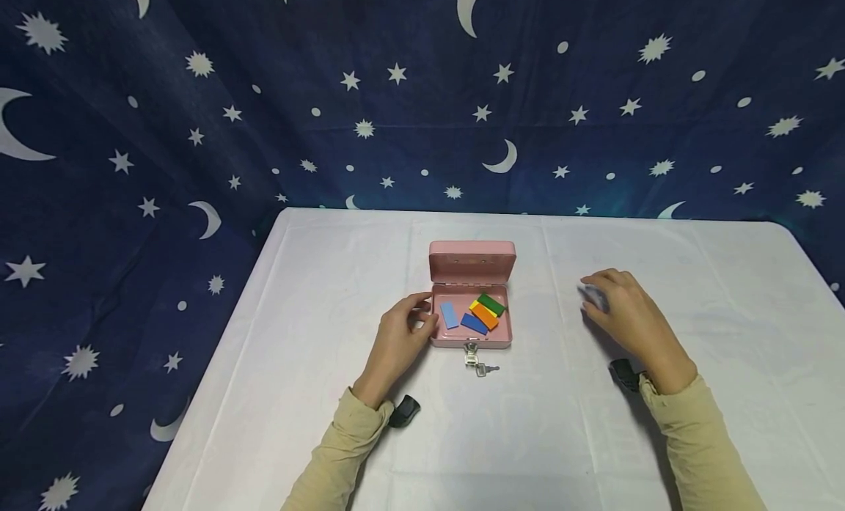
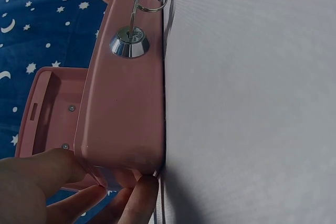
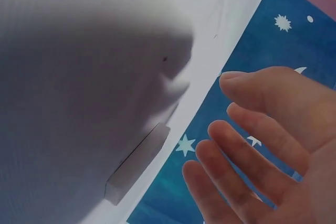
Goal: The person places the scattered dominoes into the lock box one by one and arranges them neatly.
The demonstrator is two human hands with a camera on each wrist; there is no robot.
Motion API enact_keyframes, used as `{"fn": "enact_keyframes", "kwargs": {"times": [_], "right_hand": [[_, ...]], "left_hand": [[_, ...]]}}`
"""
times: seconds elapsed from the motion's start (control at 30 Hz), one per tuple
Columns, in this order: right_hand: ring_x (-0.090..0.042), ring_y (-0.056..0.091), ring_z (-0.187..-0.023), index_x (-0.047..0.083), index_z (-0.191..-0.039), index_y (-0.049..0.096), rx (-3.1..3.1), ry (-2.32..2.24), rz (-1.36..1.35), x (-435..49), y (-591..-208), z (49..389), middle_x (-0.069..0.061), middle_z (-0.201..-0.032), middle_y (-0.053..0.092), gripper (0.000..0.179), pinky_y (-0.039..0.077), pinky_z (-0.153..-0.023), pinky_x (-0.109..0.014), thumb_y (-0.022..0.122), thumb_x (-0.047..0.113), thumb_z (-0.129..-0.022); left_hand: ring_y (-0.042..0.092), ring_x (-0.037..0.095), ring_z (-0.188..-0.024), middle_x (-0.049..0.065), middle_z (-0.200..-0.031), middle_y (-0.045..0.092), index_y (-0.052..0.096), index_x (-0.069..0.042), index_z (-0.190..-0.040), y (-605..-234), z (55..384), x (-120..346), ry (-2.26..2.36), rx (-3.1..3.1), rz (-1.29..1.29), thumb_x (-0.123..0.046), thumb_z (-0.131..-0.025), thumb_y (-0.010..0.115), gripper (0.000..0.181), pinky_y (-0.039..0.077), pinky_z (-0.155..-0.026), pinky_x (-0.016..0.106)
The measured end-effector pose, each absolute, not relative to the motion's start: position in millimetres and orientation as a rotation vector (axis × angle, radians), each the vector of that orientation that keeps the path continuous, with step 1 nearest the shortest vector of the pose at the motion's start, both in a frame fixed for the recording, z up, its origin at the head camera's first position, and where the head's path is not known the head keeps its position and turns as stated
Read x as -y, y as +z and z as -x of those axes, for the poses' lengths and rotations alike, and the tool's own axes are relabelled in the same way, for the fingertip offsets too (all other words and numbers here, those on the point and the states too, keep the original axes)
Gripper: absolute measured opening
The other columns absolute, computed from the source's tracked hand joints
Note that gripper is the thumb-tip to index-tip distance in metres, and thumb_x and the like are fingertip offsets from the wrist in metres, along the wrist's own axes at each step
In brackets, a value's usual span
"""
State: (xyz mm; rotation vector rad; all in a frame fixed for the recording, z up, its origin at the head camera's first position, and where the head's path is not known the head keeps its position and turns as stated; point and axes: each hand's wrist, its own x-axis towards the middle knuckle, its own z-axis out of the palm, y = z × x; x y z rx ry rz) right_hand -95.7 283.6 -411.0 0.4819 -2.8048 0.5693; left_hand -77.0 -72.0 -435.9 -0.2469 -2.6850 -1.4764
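Observation:
A pink metal cash box [image 1: 472,344] stands on the table with its lid [image 1: 472,260] raised. Inside lie a light blue block [image 1: 449,315], a blue block [image 1: 474,323], an orange block [image 1: 485,317], a green block [image 1: 491,304] and a partly covered yellow block [image 1: 474,304]. My left hand [image 1: 399,335] grips the box's left side, with bent fingers against the wall and the thumb at the rim. Off to the right, my right hand [image 1: 623,313] hovers with fingers apart and nothing between them. A shaded greyish block [image 3: 137,163] lies on the table near it.
A key [image 1: 487,369] on a ring hangs from the lock [image 2: 129,43] at the box's front. White cloth [image 1: 330,276] covers the table. Behind it hangs a dark blue curtain [image 1: 409,144] with stars and moons. Dark wrist cameras [image 1: 405,410] sit below both hands.

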Motion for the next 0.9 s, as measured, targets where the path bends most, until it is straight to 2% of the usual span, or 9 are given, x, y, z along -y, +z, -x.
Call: {"fn": "enact_keyframes", "kwargs": {"times": [0.9], "right_hand": [[-0.050,0.053,-0.106,-0.013,-0.114,0.063,2.936,0.564,-0.383,-298.2,-414.4,100.2,-0.033,-0.110,0.059,0.035,0.043,-0.093,-0.062,0.072,0.000,-0.082]], "left_hand": [[0.069,0.014,-0.089,0.008,-0.111,0.069,0.062,-0.005,-0.130,-435.5,77.1,71.5,-1.454,2.691,0.245,-0.010,-0.091,0.071,0.041,0.054,-0.071,0.023]]}}
